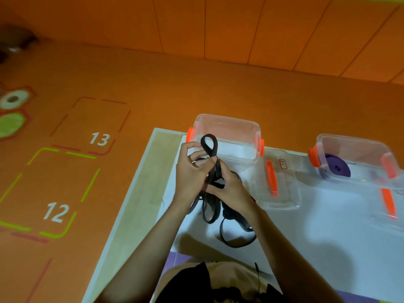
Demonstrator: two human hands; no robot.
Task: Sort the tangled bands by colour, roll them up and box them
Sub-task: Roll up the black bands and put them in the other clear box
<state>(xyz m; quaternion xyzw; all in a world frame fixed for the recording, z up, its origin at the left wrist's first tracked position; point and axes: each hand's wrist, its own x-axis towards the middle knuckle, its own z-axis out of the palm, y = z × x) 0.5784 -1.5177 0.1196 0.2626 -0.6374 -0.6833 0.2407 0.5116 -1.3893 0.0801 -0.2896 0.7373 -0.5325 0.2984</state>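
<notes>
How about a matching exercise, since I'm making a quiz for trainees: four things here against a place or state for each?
Things:
1. black band
2. purple roll
3. left box
4. left lid

Place or state:
A. flat on the table between the two boxes
B. inside the right box
C. nothing visible inside
D. gripped by the left hand and right hand

Pairs: 1-D, 2-B, 3-C, 4-A
</notes>
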